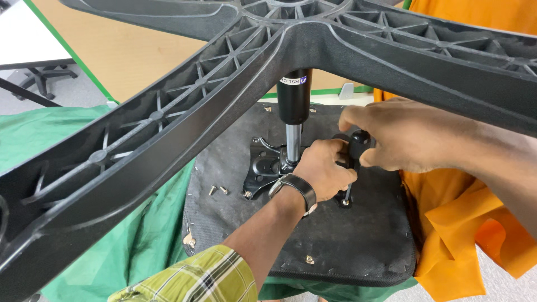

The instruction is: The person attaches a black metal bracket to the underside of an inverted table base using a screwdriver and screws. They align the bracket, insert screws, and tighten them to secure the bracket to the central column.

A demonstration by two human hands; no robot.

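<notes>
1. Hands met at the underside of an upturned chair seat [313,240]: the left hand [321,168] was curled shut around the lower shaft of a black-handled screwdriver [353,154], steadying it, while the right hand [403,137] pinched the top of the handle between thumb and fingers.
2. Tip of the screwdriver sat in a screw [345,202] on the right edge of the black metal mounting plate [263,168], just beside the gas cylinder [293,106].
3. To do this well, I'd say, the tool wanted to stand straight over the screw head, with downward pressure from the right hand and the left only guiding, lest the tip slip out.
4. Loose screws [218,190] lay on the seat fabric left of the plate, near enough to be knocked; worth minding.
5. Overhead, the star-shaped chair base [168,128] crowded the view and the elbow room.
6. Surface: the seat rested on green cloth [84,145], with orange cloth [458,235] to the right.
7. Room: a pale wood tabletop [128,50] edged in green stood behind, and another office chair's base [47,75] showed on grey floor at far left.
</notes>
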